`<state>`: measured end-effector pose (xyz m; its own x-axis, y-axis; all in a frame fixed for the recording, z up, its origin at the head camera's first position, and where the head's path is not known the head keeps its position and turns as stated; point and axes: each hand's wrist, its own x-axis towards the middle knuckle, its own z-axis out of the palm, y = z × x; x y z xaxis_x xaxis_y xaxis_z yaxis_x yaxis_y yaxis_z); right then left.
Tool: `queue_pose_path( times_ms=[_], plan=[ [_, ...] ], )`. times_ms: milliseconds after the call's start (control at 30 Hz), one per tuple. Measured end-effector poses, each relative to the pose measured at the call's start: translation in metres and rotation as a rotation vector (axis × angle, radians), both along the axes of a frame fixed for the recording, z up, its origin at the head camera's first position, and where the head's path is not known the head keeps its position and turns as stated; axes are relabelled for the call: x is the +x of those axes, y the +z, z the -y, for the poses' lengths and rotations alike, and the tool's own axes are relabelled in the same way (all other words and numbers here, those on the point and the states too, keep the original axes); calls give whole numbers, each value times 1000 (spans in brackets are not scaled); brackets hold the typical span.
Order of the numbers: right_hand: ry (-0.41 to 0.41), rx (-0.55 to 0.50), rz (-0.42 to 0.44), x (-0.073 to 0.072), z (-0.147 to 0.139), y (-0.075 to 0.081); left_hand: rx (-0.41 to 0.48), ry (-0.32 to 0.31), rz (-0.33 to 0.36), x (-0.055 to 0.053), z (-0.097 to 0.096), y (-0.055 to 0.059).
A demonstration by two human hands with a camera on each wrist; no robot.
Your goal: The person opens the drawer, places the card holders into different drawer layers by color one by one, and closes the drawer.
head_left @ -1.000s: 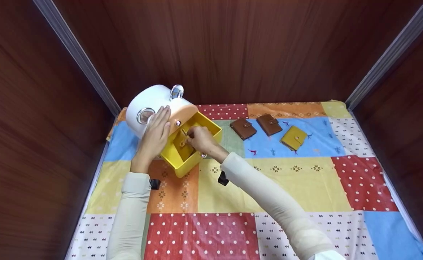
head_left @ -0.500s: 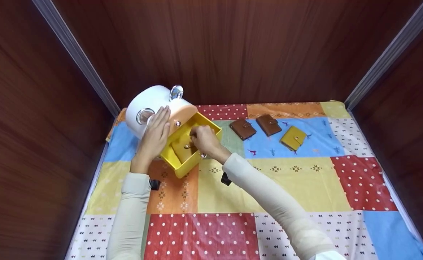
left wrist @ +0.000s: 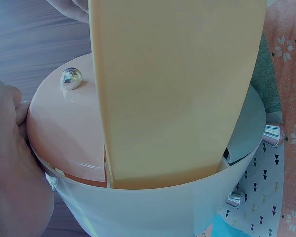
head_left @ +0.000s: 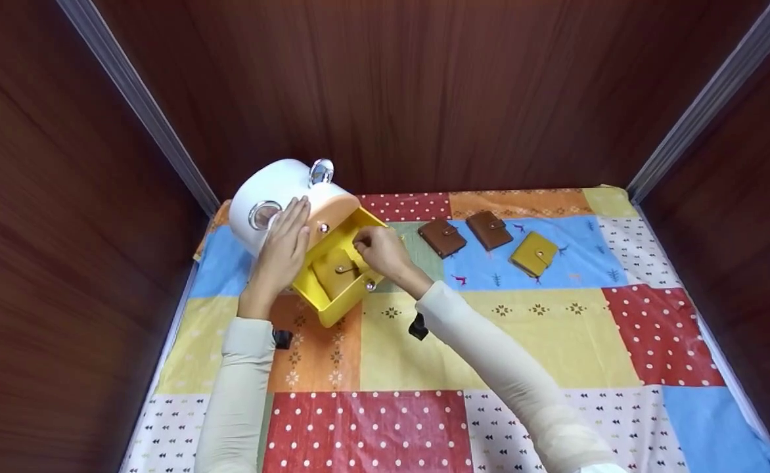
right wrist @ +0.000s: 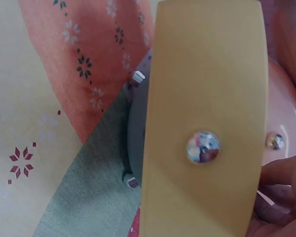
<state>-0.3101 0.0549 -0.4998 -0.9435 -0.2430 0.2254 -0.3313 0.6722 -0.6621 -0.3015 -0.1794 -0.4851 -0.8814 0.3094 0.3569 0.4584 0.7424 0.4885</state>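
One multicoloured patchwork cloth (head_left: 500, 341) bears a white rounded case (head_left: 273, 186), its yellow box-shaped drawer (head_left: 334, 314) open. The left hand (head_left: 285, 246) rests straight-fingered on top; the curled right hand (head_left: 388, 253), any pinch impossible to tell, has shifted rightward, baring more of the tan snap-strap wallet (head_left: 331, 273) inside, blocking the drawer's corner. Nearby lie two brown wallets (head_left: 442, 238), one mustard-yellow wallet (head_left: 532, 255).

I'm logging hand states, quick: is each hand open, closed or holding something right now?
Left hand: open, fingers straight, resting against the white case.
Right hand: at the yellow drawer, fingers curled; whether it holds anything cannot be told.
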Motion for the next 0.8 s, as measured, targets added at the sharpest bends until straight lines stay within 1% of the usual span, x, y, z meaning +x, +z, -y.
queue_pose_path(
  times_ms=[133, 400, 500, 633, 800],
  plan=[
    [-4, -50, 34, 0, -10, 6, -2, 7, 3, 0, 0, 1],
    [-31, -89, 21, 1, -36, 17, 2, 7, -8, -1, 1, 0],
    [-40, -129, 39, 3, -48, 21, 2, 1, -25, -1, 1, -2],
    [-54, -184, 61, 5, -65, 24, -2, -3, -43, 0, 1, -2],
    [-89, -204, 65, 6, -85, 25, -4, -1, -33, 0, 0, -2]
  ],
)
